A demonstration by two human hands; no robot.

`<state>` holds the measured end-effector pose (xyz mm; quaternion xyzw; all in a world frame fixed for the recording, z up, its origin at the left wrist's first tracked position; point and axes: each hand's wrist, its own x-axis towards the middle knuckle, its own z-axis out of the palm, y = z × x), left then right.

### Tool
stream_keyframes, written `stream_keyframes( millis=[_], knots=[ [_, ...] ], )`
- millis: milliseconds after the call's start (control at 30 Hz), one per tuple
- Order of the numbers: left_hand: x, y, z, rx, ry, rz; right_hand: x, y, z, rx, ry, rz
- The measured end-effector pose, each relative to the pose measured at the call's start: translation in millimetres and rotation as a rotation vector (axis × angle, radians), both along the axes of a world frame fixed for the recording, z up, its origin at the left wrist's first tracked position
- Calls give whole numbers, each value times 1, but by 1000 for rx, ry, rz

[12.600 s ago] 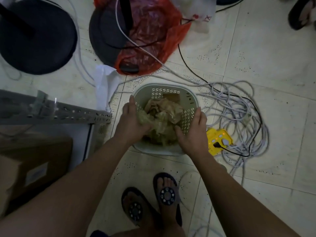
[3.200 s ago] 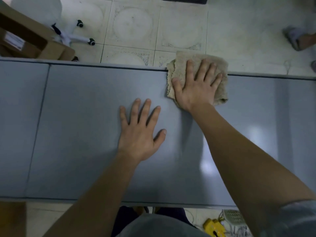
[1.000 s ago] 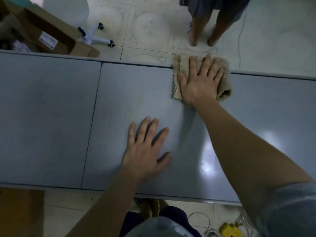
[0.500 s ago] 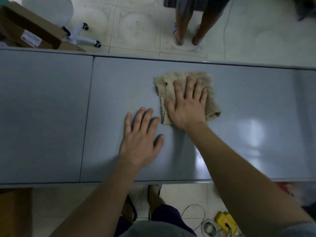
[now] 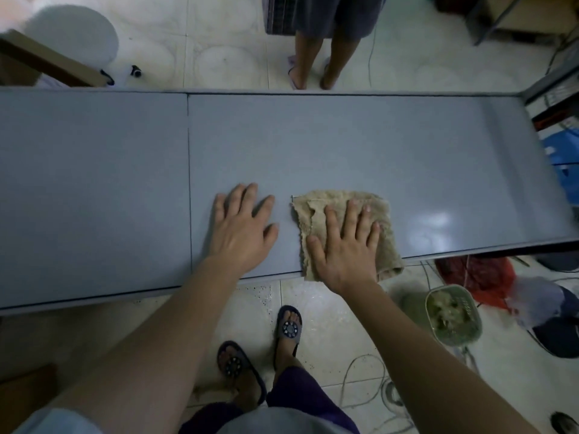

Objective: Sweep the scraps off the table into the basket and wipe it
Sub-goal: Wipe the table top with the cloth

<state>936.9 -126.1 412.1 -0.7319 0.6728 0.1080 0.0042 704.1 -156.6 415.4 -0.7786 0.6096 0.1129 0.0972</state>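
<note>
Cloth (image 5: 316, 211) flat beneath right fingers (image 5: 354, 219)

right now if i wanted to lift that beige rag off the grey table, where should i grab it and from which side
Probably the near right corner of the beige terry rag, coming from the near edge of the grey metal table. That corner hangs past the edge, so fingers could pinch it from above and below. The rest lies flat under the open right hand; the left hand rests on bare table beside it.
</note>
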Motion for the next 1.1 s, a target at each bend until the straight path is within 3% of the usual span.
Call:
stream_keyframes(
  millis=[233, 367, 867, 1100],
  knots=[
    [16, -3, 10, -58, -3, -7, 43, 17, 0, -20, -38, 95],
    [30, -21, 7, -107, -23, 10, 71, -29, -5, -45, -62, 67],
    [60, -62, -7, 34, -41, 55, 145, -236, -2, -39, -62, 22],
    [59, -65, -9, 39, -61, 46, 179, -268, -2, -65, -54, 45]
  ],
)
